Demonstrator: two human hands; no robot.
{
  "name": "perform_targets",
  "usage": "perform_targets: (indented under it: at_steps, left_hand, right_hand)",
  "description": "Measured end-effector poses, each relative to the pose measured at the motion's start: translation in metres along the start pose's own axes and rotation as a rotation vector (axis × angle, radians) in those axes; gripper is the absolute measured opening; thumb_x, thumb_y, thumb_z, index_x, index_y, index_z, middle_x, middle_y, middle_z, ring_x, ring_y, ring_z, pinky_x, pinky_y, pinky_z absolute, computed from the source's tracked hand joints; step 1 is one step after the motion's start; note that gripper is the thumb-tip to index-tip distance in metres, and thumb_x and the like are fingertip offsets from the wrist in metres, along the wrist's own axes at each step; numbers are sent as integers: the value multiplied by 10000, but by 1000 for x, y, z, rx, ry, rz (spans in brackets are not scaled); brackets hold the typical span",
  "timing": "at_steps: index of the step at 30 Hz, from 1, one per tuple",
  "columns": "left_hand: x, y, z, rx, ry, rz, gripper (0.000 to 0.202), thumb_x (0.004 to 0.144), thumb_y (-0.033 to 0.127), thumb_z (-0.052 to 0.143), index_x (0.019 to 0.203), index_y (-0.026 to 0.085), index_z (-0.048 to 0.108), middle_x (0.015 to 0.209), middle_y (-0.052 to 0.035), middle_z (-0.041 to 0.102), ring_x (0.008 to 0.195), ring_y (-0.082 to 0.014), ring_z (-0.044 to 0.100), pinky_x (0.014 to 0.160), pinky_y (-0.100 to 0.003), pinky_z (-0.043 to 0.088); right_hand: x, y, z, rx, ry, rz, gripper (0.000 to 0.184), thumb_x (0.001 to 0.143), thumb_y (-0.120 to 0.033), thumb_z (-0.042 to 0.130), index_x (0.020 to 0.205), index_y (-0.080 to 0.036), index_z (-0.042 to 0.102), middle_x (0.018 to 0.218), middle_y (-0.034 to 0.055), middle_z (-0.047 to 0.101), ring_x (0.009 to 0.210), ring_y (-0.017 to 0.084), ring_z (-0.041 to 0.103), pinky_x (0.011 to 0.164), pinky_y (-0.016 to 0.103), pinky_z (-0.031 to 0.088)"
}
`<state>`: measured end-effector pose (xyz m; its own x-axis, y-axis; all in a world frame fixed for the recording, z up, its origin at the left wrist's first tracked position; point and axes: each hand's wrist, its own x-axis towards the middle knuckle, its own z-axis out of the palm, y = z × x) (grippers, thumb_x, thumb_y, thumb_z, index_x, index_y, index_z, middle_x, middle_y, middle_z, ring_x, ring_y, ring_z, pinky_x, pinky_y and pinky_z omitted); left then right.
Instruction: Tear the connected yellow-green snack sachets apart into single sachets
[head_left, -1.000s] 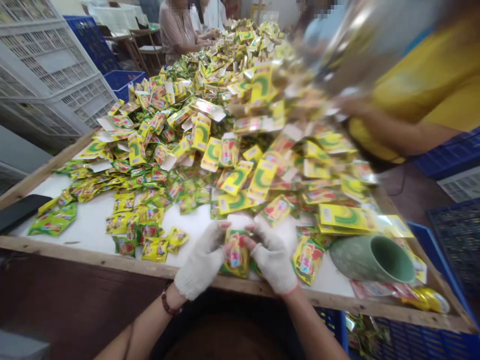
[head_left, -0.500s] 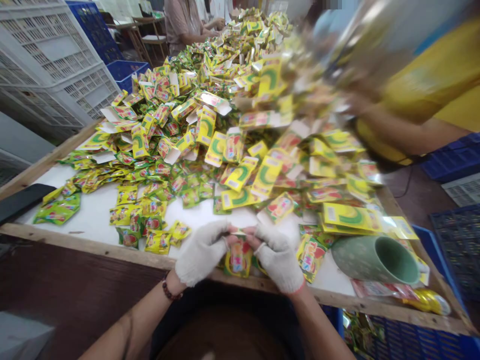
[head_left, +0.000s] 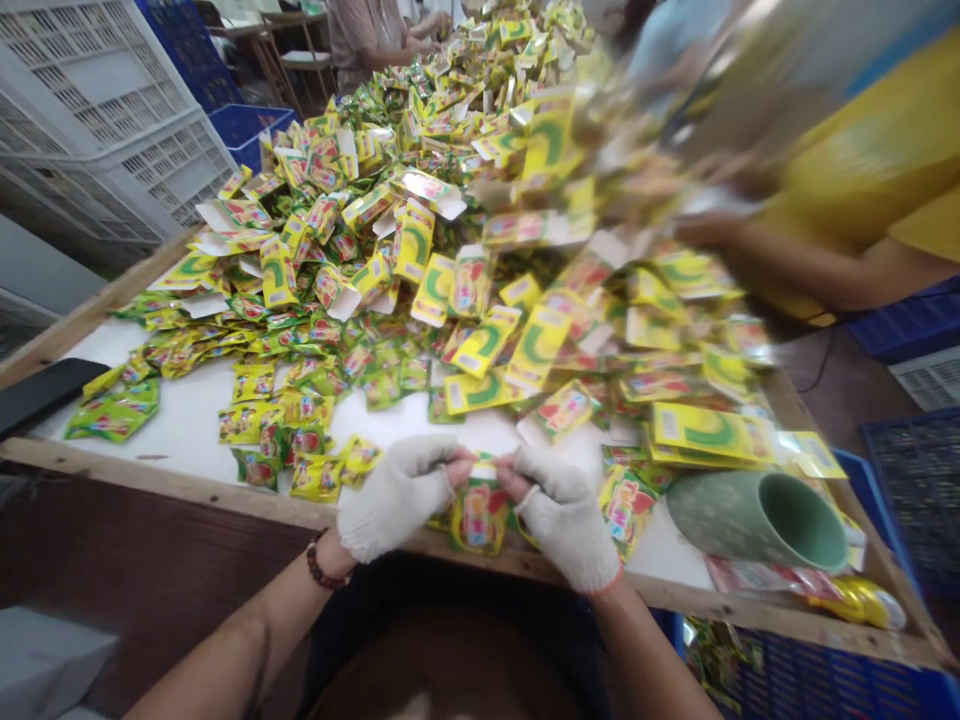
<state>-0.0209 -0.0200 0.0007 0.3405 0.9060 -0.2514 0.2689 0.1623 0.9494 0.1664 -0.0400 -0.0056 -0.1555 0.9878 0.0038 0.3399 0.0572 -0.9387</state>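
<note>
My left hand, in a white knit glove with bare fingertips, pinches the upper left corner of a small printed candy box. On the other upper corner are the bent fingers of my right hand, gloved the same way. The box is yellow and green with red fruit print, and a white strip shows at its top between my fingertips. It is at the table's near edge. Small yellow candy packets lie left of my left hand. Beside my right hand rests another printed pack.
A large heap of yellow boxes and green packets covers the table. A green cup lies on its side at right. White crates stand left. A co-worker in yellow is at right, another person at the far end.
My hands are slightly farther apart at the top of the candy box, and more of its white strip shows. The co-worker's arms at right have shifted, blurred by motion.
</note>
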Motion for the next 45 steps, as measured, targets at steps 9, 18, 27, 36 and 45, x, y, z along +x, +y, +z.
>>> perform_targets:
  at_steps: [9, 18, 27, 36, 45]
  left_hand:
    - [-3, -2, -8, 246, -47, 217, 260, 904, 334, 491, 823, 168, 674, 702, 6, 578, 662, -119, 522, 607, -221, 432]
    - [-14, -25, 2, 569, 33, 544, 282, 851, 154, 517, 1082, 233, 657, 1000, -71, 660, 946, -181, 626, 846, -298, 521]
    - [-17, -20, -67, 1260, 124, 132, 216, 816, 96, 500, 945, 199, 639, 1006, -101, 628, 955, -258, 599, 832, -408, 468]
    - [-10, -25, -85, 1278, 46, -2, 216, 715, 146, 604, 922, 205, 629, 989, -100, 631, 947, -282, 597, 784, -380, 432]
    - [-7, -12, -75, 713, 206, -44, 116, 803, 257, 511, 856, 192, 593, 783, -14, 645, 736, -170, 604, 661, -271, 451]
  right_hand:
    - [-4, 9, -8, -92, -64, -170, 205, 891, -248, 528, 904, -196, 726, 777, 30, 699, 710, 178, 639, 671, 279, 516]
    - [-8, 17, 0, -178, -42, -345, 154, 876, -185, 559, 933, -223, 697, 821, 52, 687, 753, 182, 651, 684, 293, 537]
    - [-2, 12, -10, -310, 189, -186, 181, 888, -314, 543, 771, -206, 630, 895, 66, 615, 855, 219, 599, 746, 334, 496]
    - [12, -14, 23, -187, 82, -324, 120, 871, -178, 536, 803, -215, 628, 872, 53, 617, 848, 198, 610, 739, 303, 490]
    - [21, -22, 45, -65, 58, -344, 134, 861, -156, 522, 889, -203, 644, 918, 72, 645, 911, 207, 618, 808, 322, 485]
